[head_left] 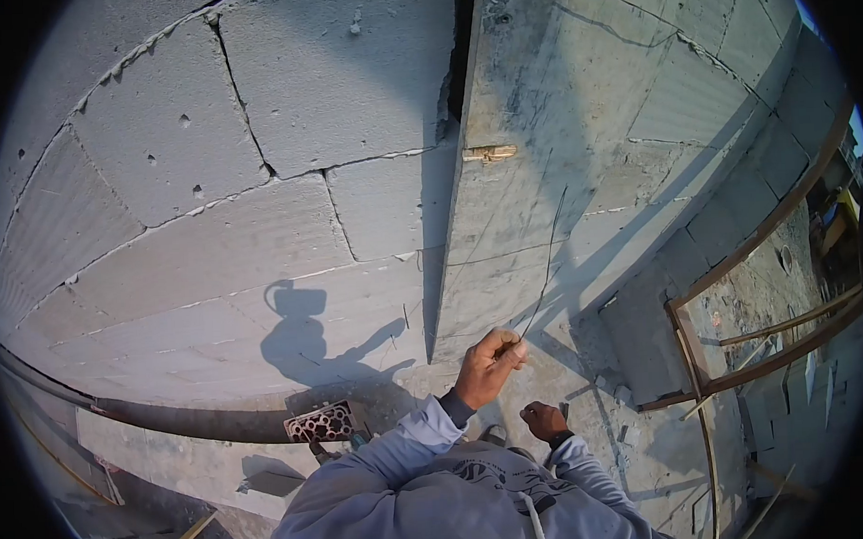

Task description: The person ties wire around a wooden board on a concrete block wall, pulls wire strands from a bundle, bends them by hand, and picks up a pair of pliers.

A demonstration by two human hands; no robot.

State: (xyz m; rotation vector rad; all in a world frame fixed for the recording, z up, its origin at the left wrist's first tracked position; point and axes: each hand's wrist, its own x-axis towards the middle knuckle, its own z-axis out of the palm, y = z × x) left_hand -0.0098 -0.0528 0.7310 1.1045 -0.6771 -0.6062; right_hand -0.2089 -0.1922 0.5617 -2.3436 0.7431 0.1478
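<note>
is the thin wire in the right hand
No, the left hand pinches the thin wire; the right hand is apart from it.

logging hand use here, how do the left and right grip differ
The left grip pinches a thin dark wire; the right grip shows nothing held. The left grip reaches farther out in front, while the right grip sits nearer the body. The left grip also looks larger in view than the right grip. Both emerge from pale sleeves with dark cuffs.

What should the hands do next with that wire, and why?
Maybe bring the right hand up to steady the wire: the left hand pinches just its lower end, the rest sticks up, and nothing shows in the right hand.
</note>
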